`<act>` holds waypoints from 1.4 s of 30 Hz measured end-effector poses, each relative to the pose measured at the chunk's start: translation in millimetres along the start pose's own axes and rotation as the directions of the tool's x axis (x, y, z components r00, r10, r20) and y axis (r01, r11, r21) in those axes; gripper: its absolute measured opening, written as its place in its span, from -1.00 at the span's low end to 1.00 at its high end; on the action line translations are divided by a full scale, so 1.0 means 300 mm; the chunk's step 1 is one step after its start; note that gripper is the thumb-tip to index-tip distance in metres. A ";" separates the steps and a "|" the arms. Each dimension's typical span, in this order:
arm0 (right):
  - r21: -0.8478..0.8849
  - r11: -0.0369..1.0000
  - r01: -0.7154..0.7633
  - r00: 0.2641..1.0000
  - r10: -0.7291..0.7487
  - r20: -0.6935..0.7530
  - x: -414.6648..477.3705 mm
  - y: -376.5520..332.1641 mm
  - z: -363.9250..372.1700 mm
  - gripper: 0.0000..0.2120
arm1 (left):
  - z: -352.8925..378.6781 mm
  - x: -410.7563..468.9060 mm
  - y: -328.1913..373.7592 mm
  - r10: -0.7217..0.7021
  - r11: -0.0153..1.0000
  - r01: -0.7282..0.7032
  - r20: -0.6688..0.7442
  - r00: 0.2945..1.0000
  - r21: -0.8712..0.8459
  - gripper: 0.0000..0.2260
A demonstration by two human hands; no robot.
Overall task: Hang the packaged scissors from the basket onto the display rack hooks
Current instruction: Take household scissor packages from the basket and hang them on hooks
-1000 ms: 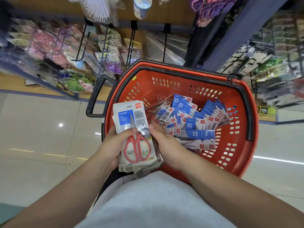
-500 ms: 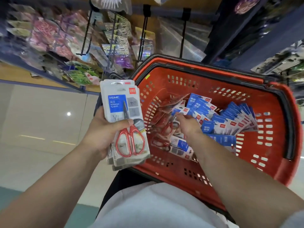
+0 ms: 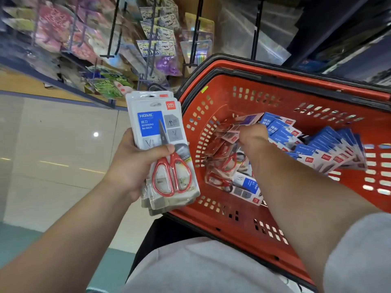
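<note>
My left hand (image 3: 135, 166) grips a stack of packaged scissors (image 3: 163, 149), red-handled in clear blister packs with blue HOME labels, held upright just left of the red basket (image 3: 232, 218). My right hand (image 3: 252, 135) is down inside the basket, fingers closed on the top edge of a scissors pack (image 3: 243, 121) in a loose pile of scissors packs (image 3: 230, 170) along the basket's left side. The fingertips are hidden behind the hand. Black display hooks (image 3: 195, 37) hang beyond the basket.
Several blue-and-white packs (image 3: 325, 149) fill the basket's right half. The rack behind holds hanging toy and sticker packets (image 3: 158, 47). Pale tiled floor (image 3: 53, 155) lies to the left. A dark shelf unit (image 3: 349, 39) stands at upper right. My grey shirt (image 3: 201, 269) fills the bottom.
My right hand left the stack, reached into the basket and closed on a scissors pack. The left hand with the stack shifted left, outside the basket rim.
</note>
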State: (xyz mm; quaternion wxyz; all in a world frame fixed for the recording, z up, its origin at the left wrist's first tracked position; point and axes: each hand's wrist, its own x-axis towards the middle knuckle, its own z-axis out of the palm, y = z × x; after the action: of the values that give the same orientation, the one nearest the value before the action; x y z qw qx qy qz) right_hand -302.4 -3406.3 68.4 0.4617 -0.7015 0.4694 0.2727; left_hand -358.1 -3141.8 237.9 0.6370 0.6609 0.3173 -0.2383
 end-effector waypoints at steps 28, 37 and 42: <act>0.254 0.875 0.413 0.641 -0.477 0.601 -0.654 0.009 -0.686 -0.77 | 0.215 -0.242 0.062 0.226 0.958 -0.238 0.092 0.970 0.159 -0.47; 0.466 0.866 0.183 0.838 -0.386 0.387 -0.748 0.266 -0.475 -0.63 | 0.249 -0.342 -0.083 0.009 1.000 -0.008 0.094 0.996 -0.012 -0.54; 0.407 0.877 0.256 0.833 -0.414 0.368 -0.741 0.317 -0.499 -0.45 | 0.254 -0.372 -0.111 -0.011 0.996 0.018 0.073 0.997 -0.088 -0.53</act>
State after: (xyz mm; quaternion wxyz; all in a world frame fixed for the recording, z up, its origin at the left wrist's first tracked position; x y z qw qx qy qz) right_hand -488.0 -3463.9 276.2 0.7118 -0.6016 0.2591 0.2535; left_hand -451.8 -3231.0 289.6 0.6750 0.6207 0.3089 -0.2524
